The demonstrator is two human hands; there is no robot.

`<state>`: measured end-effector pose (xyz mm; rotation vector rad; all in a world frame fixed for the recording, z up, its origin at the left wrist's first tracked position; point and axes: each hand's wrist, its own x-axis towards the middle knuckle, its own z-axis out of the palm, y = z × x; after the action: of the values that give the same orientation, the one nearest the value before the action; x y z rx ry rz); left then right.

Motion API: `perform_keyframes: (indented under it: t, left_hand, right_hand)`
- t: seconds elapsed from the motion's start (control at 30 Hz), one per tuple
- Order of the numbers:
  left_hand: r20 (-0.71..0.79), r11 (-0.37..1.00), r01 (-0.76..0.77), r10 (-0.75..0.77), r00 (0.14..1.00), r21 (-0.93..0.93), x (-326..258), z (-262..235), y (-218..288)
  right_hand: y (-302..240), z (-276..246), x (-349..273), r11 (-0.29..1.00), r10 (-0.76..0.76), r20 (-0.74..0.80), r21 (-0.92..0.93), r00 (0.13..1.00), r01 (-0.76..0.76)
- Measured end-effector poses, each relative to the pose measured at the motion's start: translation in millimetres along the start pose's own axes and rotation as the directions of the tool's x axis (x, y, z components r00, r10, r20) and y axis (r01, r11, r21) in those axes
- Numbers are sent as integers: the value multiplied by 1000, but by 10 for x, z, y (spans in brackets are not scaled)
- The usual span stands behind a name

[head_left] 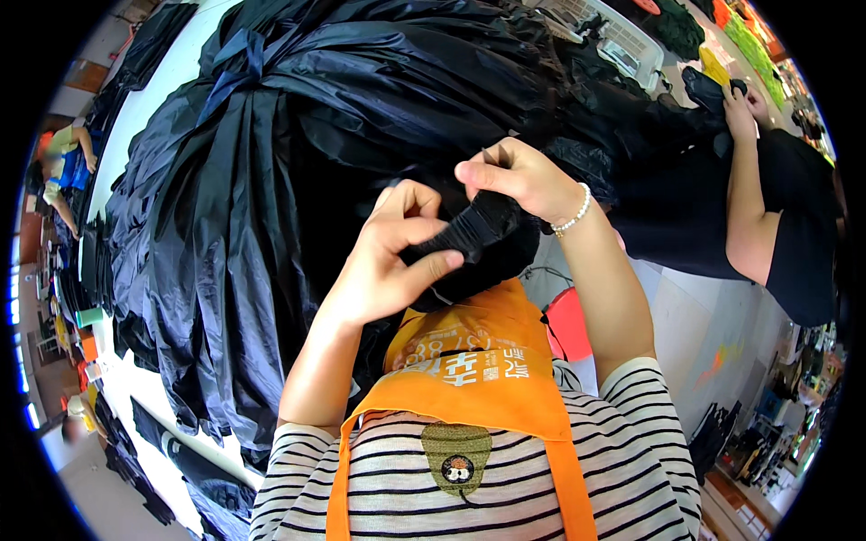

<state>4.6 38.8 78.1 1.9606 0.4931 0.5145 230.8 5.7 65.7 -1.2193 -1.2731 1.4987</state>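
In front of my chest, a short piece of black ribbed, gathered fabric (474, 231), like an elastic cuff, stretches between my hands. My left hand (397, 248) pinches its near end between thumb and curled fingers. At the far end, my right hand (519, 180), with a beaded bracelet at the wrist, has its fingers closed on the fabric. Small dark pointed tips (494, 157) stick out above the right fingers; I cannot tell what they belong to. Below and behind the hands, dark cloth merges with the black piece, so its full outline is hidden.
A large heap of glossy black cloth (216, 225) is gathered and tied at the left and ahead. A pale plastic crate (622, 41) stands at the far right. Beside it, another person (753, 180) handles dark fabric. Someone else (68, 167) is at the far left.
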Motion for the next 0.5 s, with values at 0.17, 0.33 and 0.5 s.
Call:
perform_keyframes:
  t: [0.17,0.33,0.5]
  left_hand:
    - [-55,979,-202,200,978,-20,3,277,91]
    - [-56,889,-17,-10,998,-457,-147,428,-166]
    - [-149,937,-59,8,989,-345,-173,492,-160]
  right_hand:
    - [290,385,151,973,53,-251,230,967,6]
    - [580,502,30,974,-133,-638,56,759,217]
    - [193,425,-611,989,-112,-455,33,883,143]
